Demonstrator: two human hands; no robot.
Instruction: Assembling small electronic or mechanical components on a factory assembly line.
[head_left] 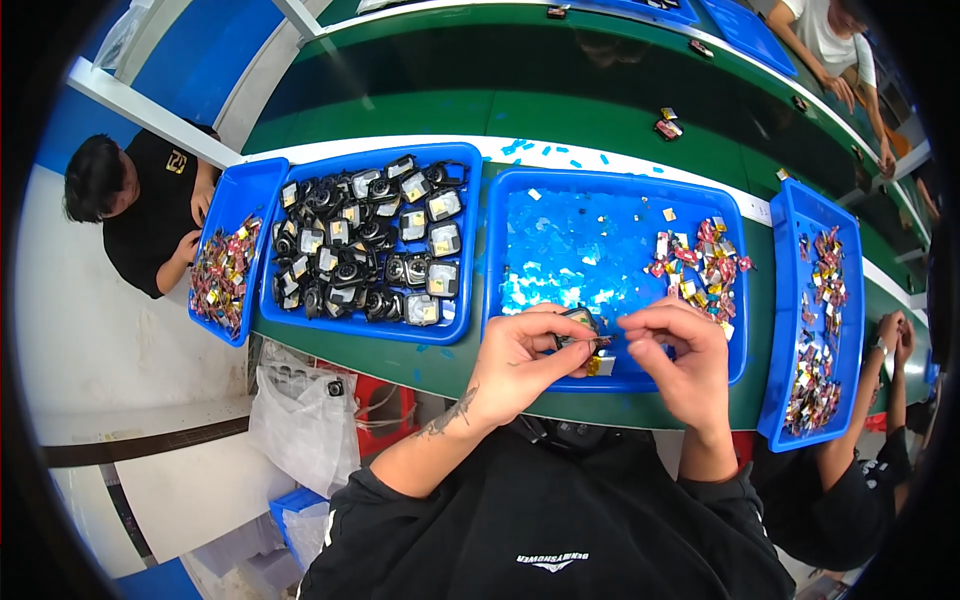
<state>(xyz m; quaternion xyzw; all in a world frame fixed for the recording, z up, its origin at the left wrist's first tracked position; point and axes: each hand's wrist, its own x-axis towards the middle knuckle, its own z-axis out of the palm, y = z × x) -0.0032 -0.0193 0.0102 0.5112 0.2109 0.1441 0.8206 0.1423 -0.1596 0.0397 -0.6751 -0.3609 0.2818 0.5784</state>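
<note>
My left hand (515, 365) pinches a small black-cased device (580, 318) between thumb and fingers, over the near edge of a blue tray. A small yellow and silver part (600, 366) shows just below the fingertips. Close to its right, my right hand (685, 365) has its fingers curled, thumb and index tips almost together; whatever lies between them is too small to make out. Under both hands, the tray (615, 182) holds scattered pieces of blue film and, on its right side, a heap of small red, yellow and silver components (705, 262).
Left stands a blue tray (470, 200) full of black camera-like devices, then another component tray (272, 185). A further component tray (777, 380) lies right. Beyond runs a green conveyor belt (420, 100) with a few parts. Co-workers (150, 200) work left, right and across; a plastic bag (300, 425) hangs below.
</note>
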